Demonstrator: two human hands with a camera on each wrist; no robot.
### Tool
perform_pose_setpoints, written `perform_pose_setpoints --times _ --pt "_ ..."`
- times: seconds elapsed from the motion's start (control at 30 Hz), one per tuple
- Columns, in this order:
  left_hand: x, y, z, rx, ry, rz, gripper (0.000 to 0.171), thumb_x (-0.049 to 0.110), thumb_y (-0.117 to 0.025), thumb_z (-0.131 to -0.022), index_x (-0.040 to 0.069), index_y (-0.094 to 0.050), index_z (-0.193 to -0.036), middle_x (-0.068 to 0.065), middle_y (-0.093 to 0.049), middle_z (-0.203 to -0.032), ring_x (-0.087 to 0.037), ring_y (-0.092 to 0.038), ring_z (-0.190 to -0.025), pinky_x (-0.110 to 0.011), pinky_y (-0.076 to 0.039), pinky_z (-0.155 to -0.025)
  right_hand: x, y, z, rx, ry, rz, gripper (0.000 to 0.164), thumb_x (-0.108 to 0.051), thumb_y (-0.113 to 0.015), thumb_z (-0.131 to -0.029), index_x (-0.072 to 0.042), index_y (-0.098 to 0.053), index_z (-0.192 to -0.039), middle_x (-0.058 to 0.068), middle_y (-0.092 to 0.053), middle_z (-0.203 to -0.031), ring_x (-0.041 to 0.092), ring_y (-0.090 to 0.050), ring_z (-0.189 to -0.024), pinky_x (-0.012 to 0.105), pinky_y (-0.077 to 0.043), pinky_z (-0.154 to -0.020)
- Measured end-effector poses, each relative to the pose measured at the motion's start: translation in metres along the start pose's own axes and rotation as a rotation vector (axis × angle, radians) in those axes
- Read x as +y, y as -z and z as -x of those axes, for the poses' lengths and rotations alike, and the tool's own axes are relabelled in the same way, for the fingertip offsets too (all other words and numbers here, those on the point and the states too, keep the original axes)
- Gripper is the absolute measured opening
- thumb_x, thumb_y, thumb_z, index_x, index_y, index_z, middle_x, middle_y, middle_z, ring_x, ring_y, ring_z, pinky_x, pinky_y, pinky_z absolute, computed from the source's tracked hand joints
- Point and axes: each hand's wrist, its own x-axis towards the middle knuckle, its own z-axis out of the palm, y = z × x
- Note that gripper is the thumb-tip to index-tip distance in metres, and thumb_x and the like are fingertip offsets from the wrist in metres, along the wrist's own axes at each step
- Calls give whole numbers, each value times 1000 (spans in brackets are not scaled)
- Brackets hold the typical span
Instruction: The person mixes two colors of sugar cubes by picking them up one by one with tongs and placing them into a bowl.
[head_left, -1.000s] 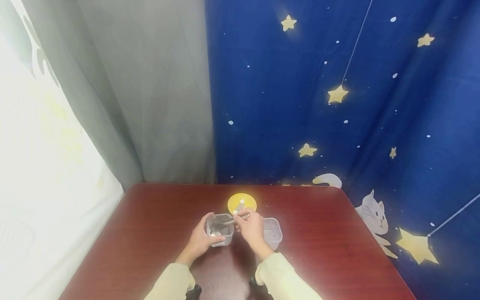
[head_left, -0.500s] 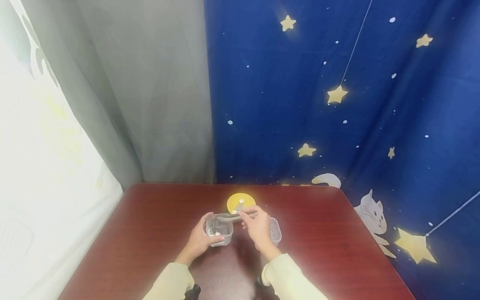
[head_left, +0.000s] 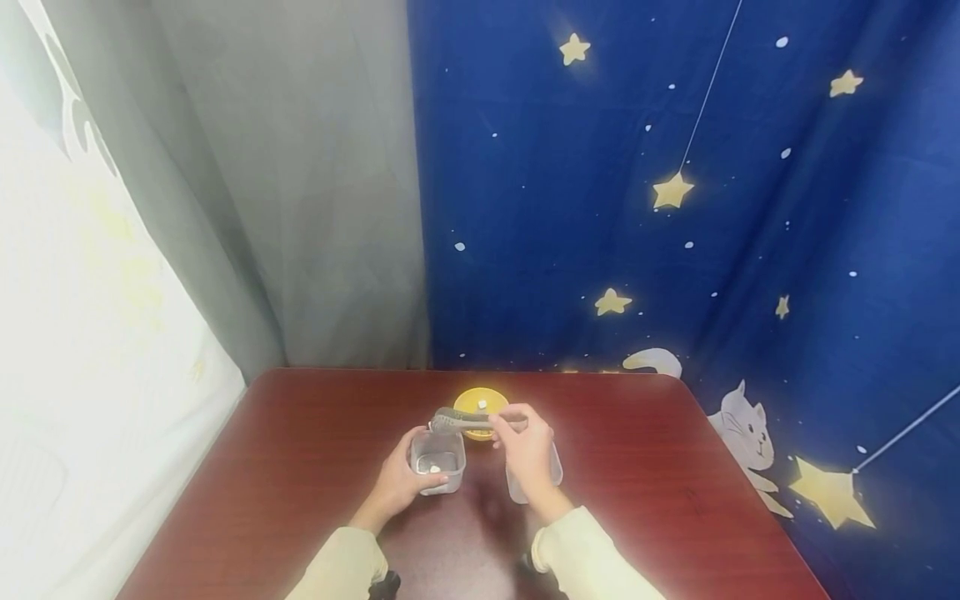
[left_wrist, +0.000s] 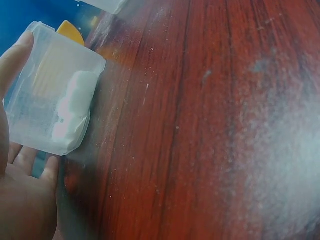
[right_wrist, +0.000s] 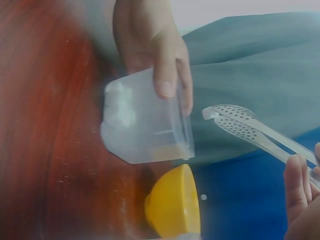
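Observation:
My left hand holds a clear plastic container by its side, thumb over the near wall. White lumps lie along its bottom. In my right hand are metal tongs with perforated ends, raised above the container's far rim in the head view. A small white piece sits between the tong tips; its exact kind is unclear. Behind the container stands a yellow bowl, partly covered by the tongs in the head view, with a white piece inside it.
A second clear container stands on the table under my right hand, which partly hides it. The reddish-brown table ends at a grey curtain and a blue star-patterned curtain.
My right hand has moved up and a little right, lifting the tong ends out of the container to above its far rim. The left hand and container stay nearly where they were.

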Motion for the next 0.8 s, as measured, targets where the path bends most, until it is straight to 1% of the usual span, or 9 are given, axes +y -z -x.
perform_pose_setpoints --times 0.1,0.17,0.23,0.37,0.47,0.57,0.63,0.67,0.8 --pt "0 1 0 -1 -2 -6 97 23 -95 -57 9 -46 -139 -16 -60 -123 -31 -57 -108 -49 -43 -94 -5 3 -3 13 30 -22 17 -7 -79 -81 1 -68 -92 13 -66 -64 38 -64 -54 27 -50 -43" --pt "0 1 0 -2 2 -12 98 23 -95 -57 9 -45 -140 -15 -60 -123 -31 -57 -108 -48 -43 -94 -15 5 -4 22 51 -14 17 -6 -78 -81 3 -68 -92 14 -67 -66 33 -64 -51 24 -47 -41" --pt "-1 1 0 -2 5 -18 98 23 -95 -57 9 -45 -141 -15 -60 -122 -30 -57 -108 -48 -43 -94 -28 8 -4 27 70 -11 16 -5 -77 -82 4 -67 -92 15 -68 -70 29 -63 -50 25 -48 -42" --pt "-2 1 0 -6 11 -16 98 24 -94 -58 10 -44 -141 -14 -60 -123 -30 -57 -108 -48 -43 -95 -56 14 -4 33 99 -21 16 -1 -74 -83 8 -65 -93 19 -67 -70 31 -64 -53 26 -52 -47" --pt "-2 1 0 -9 15 -16 98 24 -94 -58 11 -44 -141 -15 -59 -124 -31 -57 -110 -48 -42 -96 -64 18 -10 43 107 -44 17 0 -73 -84 9 -65 -94 25 -66 -69 42 -64 -58 25 -52 -49" --pt "-2 0 0 -11 18 -16 98 23 -94 -58 12 -45 -141 -15 -59 -125 -32 -56 -110 -48 -42 -96 -71 22 -19 63 128 -58 17 0 -73 -84 10 -64 -94 25 -67 -73 43 -64 -59 25 -53 -50" --pt "-1 0 0 -11 9 -18 97 23 -94 -58 11 -45 -141 -16 -59 -125 -33 -56 -110 -49 -42 -96 -74 25 -25 81 144 -57 17 0 -74 -83 10 -65 -94 23 -68 -74 43 -65 -59 26 -54 -51" --pt "-1 0 0 -10 7 -16 97 22 -94 -57 10 -45 -140 -16 -59 -125 -33 -56 -110 -50 -42 -96 -76 26 -27 89 155 -61 17 0 -74 -83 10 -65 -94 22 -68 -74 41 -65 -58 29 -55 -51" --pt "0 0 0 -10 6 -16 97 21 -94 -58 10 -44 -141 -17 -58 -125 -33 -56 -110 -49 -42 -96 -82 30 -34 116 177 -44 20 -1 -74 -83 11 -65 -96 20 -68 -71 39 -66 -57 33 -54 -49"
